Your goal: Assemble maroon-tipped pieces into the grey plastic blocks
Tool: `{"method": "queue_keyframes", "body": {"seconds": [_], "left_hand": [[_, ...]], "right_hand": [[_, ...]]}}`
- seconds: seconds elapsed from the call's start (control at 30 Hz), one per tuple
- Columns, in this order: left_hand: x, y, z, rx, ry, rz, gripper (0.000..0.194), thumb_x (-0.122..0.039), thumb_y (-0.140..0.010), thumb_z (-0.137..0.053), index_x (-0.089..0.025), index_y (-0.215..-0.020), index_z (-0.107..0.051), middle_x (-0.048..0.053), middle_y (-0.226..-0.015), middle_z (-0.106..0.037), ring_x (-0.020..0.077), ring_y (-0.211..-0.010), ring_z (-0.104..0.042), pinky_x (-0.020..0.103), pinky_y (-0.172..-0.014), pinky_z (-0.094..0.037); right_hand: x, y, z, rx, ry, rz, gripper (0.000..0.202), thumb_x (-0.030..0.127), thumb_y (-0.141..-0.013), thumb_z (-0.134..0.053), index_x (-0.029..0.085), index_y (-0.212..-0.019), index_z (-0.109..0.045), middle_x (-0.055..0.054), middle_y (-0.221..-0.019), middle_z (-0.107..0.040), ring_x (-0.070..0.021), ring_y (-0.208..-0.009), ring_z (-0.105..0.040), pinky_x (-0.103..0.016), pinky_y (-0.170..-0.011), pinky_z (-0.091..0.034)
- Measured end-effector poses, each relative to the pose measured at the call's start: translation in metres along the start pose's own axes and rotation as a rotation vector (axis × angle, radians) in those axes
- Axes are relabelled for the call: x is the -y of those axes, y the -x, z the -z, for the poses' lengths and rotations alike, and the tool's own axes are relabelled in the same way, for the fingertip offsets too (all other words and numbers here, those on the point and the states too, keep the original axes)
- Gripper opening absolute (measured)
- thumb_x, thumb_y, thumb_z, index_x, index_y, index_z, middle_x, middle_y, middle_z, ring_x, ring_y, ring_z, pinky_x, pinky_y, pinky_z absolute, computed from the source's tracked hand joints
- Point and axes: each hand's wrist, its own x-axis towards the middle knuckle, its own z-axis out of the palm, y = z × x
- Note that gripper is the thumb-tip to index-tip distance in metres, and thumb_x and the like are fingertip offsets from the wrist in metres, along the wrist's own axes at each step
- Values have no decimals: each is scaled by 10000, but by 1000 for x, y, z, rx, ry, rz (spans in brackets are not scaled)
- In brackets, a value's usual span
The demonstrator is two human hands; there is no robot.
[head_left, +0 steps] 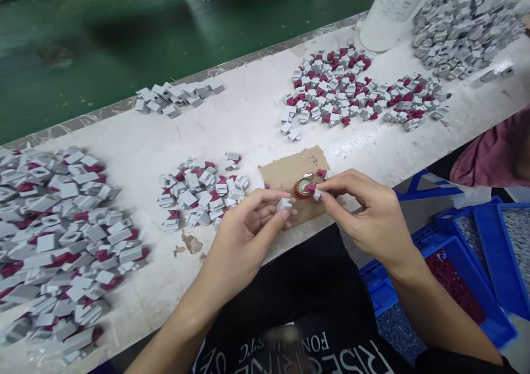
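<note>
Between the thumb and fingers of my left hand is a small grey plastic block. My right hand pinches a small grey and maroon plastic piece, its maroon end pointing left over a small round container. That container has a red side, a metallic rim and pale contents; whether the maroon end touches the contents I cannot tell. It stands on a piece of brown cardboard in front of me. Another grey and maroon piece lies just beyond my right fingertips.
Grey and maroon pieces lie in heaps at the left, the near middle and the back right. Plain grey blocks are piled far right. A white bottle stands by them. Blue crates sit below, near another person's maroon sleeve.
</note>
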Motion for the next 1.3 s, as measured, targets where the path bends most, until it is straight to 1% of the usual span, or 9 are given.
{"method": "queue_keyframes", "body": {"seconds": [0.13, 0.23, 0.3, 0.43, 0.53, 0.7, 1.0, 1.2, 1.3], "left_hand": [[1, -1, -4, -37, -72, -94, 131, -304, -1084, -818, -282, -1210, -848, 62, -1250, -843, 205, -1112, -804, 327, -972, -704], [-1, -5, -8, -58, -26, -104, 138, -283, -1074, -832, -276, -1209, -856, 49, -1147, -840, 186, -1006, -799, 308, -925, -704], [-2, -9, -11, -54, 46, -69, 132, -270, -1064, -844, -248, -1194, -852, 43, -1085, -848, 168, -930, -805, 287, -877, -711], [-6, -18, -19, -42, 123, -54, 124, -235, -1054, -850, -200, -1173, -842, 55, -1098, -876, 163, -964, -834, 261, -881, -718], [-10, -25, -26, 2, 160, -76, 120, -233, -1060, -844, -184, -1169, -833, 55, -1086, -888, 150, -895, -828, 262, -855, -726], [-12, -29, -33, 33, 189, -70, 130, -214, -1068, -831, -180, -1193, -837, 67, -1136, -906, 159, -924, -851, 285, -903, -744], [-9, -29, -34, 39, 203, -82, 114, -204, -1063, -840, -184, -1175, -839, 52, -1101, -909, 166, -971, -878, 266, -923, -743], [-3, -27, -37, 76, 138, -129, 74, -194, -1078, -816, -217, -1148, -821, 16, -1093, -886, 162, -1008, -873, 277, -956, -729], [-1, -24, -34, 91, 118, -136, 87, -194, -1085, -802, -233, -1163, -805, 3, -1103, -876, 157, -1013, -867, 280, -962, -720]], "right_hand": [[1, 1, 0, 5, 0, 5, 178, 152, -1081, -747, 295, -1120, -844, -51, -1105, -852, -249, -1031, -834, -413, -883, -704], [2, 2, 0, -17, -46, -24, 180, 149, -1072, -768, 293, -1121, -865, -43, -1103, -862, -235, -1034, -834, -392, -891, -703], [0, 2, 1, -56, -168, -100, 169, 152, -1050, -810, 291, -1108, -884, -33, -1101, -880, -226, -1031, -845, -375, -912, -711], [-7, 0, 5, -125, -484, -280, 122, 188, -1004, -893, 295, -1058, -917, -6, -1021, -910, -201, -919, -874, -323, -889, -731], [-10, 0, 7, -113, -573, -296, 117, 199, -998, -909, 302, -1047, -934, 5, -1037, -917, -181, -974, -885, -269, -929, -725], [-8, 2, 8, -124, -528, -259, 185, 158, -1004, -896, 325, -1067, -944, 14, -1058, -917, -164, -996, -884, -231, -925, -714], [-5, 2, 7, -110, -451, -196, 240, 117, -999, -885, 336, -1078, -942, 16, -1092, -916, -187, -1074, -883, -280, -992, -730], [4, -1, 10, -57, -389, -167, 258, 58, -982, -850, 295, -1034, -935, -6, -1022, -892, -166, -977, -867, -242, -882, -717], [3, -1, 9, -31, -418, -152, 268, 49, -986, -838, 294, -1042, -932, -8, -1038, -888, -156, -1002, -863, -235, -912, -707]]}}
